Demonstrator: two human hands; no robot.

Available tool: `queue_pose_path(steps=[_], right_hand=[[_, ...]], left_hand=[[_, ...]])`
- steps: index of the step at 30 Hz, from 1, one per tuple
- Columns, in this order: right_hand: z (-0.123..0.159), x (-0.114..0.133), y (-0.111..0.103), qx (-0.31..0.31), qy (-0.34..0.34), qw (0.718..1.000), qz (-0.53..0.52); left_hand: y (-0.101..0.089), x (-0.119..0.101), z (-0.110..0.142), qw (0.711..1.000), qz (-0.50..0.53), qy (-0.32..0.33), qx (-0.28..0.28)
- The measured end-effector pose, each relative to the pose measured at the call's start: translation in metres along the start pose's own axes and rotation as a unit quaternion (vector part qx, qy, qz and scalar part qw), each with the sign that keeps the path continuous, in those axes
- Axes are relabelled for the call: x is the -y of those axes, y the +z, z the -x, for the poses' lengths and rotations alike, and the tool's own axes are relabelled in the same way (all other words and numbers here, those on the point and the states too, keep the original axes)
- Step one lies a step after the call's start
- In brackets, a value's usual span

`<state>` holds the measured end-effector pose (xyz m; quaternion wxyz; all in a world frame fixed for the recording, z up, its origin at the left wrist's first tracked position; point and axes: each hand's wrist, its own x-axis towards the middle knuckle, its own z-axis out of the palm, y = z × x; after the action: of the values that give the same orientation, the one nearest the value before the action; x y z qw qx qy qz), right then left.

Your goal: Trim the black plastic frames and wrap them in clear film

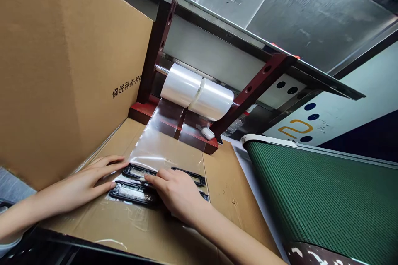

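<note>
Black plastic frames (133,192) lie flat on a sheet of clear film (161,149) spread over a cardboard-covered tabletop (230,190). At least three frames show: two stacked side by side at the left, one (189,175) to the right, partly hidden behind the right hand.

The left hand (83,182) lies flat with fingers stretched out, fingertips pressing the film just beside the upper left frame; its grip is open and holds nothing. The right hand (177,192) rests palm down over the frames, fingers extended and pointing left, fingertips touching the frame between the two left pieces; its grip is likewise open, pressing rather than clasping.

The film runs up from the frames to two white rolls (197,93) mounted side by side on a rod in a dark red stand (149,112) at the far end of the tabletop. A small white object (207,133) sits on the stand's base beneath the rolls.

An upright cardboard wall (62,70) with printed characters stands to the left. A green conveyor belt (323,198) runs along the right, well apart from the hands.
</note>
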<state>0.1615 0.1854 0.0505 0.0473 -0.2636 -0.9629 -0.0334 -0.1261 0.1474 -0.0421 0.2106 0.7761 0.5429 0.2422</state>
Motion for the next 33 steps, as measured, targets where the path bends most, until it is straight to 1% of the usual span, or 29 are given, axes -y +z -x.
queue_pose_path(steps=[5,14,18,21,23,24,26,27,28,29,31,33], right_hand=[[0.013,-0.008,-0.012,0.055,0.018,0.998,0.001],[0.041,-0.016,-0.035,0.139,0.073,0.987,0.044],[0.045,-0.017,-0.042,0.152,0.075,0.984,0.061],[0.045,-0.017,-0.050,0.161,0.066,0.983,0.065],[0.047,-0.020,-0.057,0.163,0.067,0.982,0.062],[0.049,-0.022,-0.061,0.158,0.075,0.983,0.060],[0.054,-0.029,-0.067,0.132,0.108,0.984,0.060],[0.056,-0.033,-0.068,0.118,0.124,0.983,0.062],[0.059,-0.036,-0.068,0.109,0.138,0.982,0.064],[0.061,-0.039,-0.066,0.105,0.147,0.981,0.066],[0.063,-0.042,-0.059,0.112,0.150,0.980,0.061],[0.063,-0.042,-0.048,0.119,0.149,0.980,0.055]], left_hand=[[0.001,0.003,-0.002,1.000,0.004,-0.007,0.009],[-0.003,0.009,-0.003,1.000,0.006,-0.008,0.026],[-0.003,0.013,-0.004,0.999,0.002,-0.009,0.032],[-0.012,0.010,-0.003,0.999,-0.002,-0.010,0.039],[-0.021,0.001,-0.002,0.999,-0.007,-0.013,0.045],[-0.025,-0.007,-0.002,0.999,-0.012,-0.020,0.037],[-0.027,-0.026,-0.006,0.999,-0.027,-0.035,-0.009],[-0.025,-0.038,-0.011,0.998,-0.034,-0.035,-0.036],[-0.019,-0.050,-0.017,0.997,-0.041,-0.027,-0.060],[-0.012,-0.063,-0.025,0.997,-0.047,-0.008,-0.067],[0.007,-0.086,-0.045,0.997,-0.062,0.042,-0.035],[0.023,-0.104,-0.066,0.994,-0.085,0.073,0.011]])
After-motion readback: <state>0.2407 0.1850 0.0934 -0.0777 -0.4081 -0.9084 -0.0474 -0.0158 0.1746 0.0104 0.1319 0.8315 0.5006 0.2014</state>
